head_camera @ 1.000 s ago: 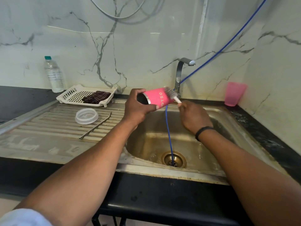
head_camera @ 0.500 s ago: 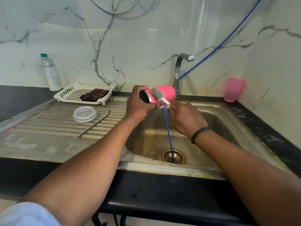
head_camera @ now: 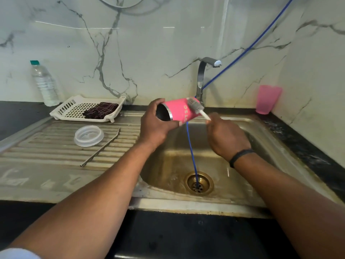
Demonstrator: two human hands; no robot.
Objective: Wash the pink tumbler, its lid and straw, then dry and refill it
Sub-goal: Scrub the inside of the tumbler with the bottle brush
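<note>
My left hand (head_camera: 155,124) grips the pink tumbler (head_camera: 178,111) on its side above the sink (head_camera: 261,139), its dark open mouth turned toward me. My right hand (head_camera: 226,136) holds the white handle of a bottle brush (head_camera: 195,106), whose grey bristles lie against the tumbler's outer wall near its base. The clear lid (head_camera: 89,135) and the metal straw (head_camera: 101,147) lie on the ribbed drainboard to the left.
A tap (head_camera: 203,77) stands behind the tumbler, and a blue hose (head_camera: 191,148) runs down into the drain (head_camera: 198,183). A white tray (head_camera: 74,107) with a dark cloth (head_camera: 101,113), a water bottle (head_camera: 44,84) and a pink cup (head_camera: 267,99) stand on the counter.
The brush slid from near the tumbler's mouth back toward its base. My right hand shifted right with it. My left hand kept its hold on the tumbler.
</note>
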